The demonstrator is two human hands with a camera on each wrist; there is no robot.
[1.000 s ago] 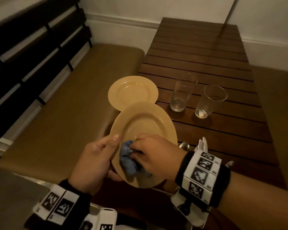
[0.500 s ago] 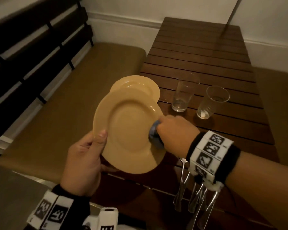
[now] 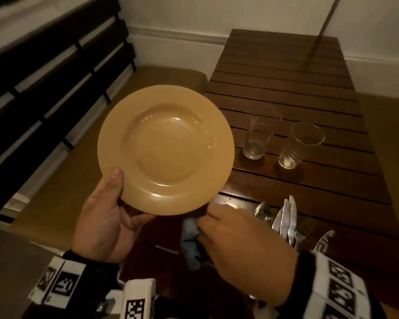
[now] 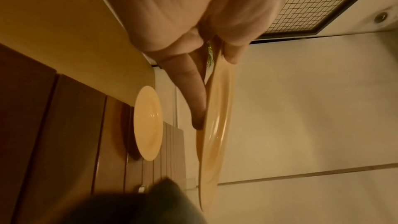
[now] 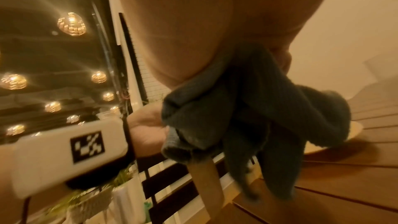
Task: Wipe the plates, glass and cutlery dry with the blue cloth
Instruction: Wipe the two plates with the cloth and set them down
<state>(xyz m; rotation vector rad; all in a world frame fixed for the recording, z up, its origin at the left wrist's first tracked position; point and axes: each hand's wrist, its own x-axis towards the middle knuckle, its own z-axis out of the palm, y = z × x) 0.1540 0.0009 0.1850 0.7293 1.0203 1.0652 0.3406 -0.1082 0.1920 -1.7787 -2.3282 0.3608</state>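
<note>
My left hand [image 3: 118, 199] holds a yellow plate [image 3: 166, 150] by its lower left rim, thumb on top and fingers underneath, raised above the table's left edge with its face towards me. In the left wrist view that plate [image 4: 215, 125] shows edge-on, pinched by the left hand [image 4: 206, 57]. My right hand [image 3: 207, 229] grips the bunched blue cloth [image 3: 191, 240] just below the plate, apart from it. The cloth [image 5: 247, 117] hangs from the fist. A second yellow plate [image 4: 147, 123] lies on the table, hidden in the head view. Two glasses [image 3: 260, 134] [image 3: 302, 146] stand upright.
The cutlery [image 3: 286, 219], a spoon and knives, lies on the slatted wooden table [image 3: 286, 72] beside my right wrist. A tan cushioned bench [image 3: 62, 171] with a dark slatted back [image 3: 44, 65] runs along the left. A thin pole [image 3: 318, 35] leans at the far end.
My left hand has lifted the plate higher and turned its face to me. My right hand has come off the plate's right rim and dropped below it with the cloth.
</note>
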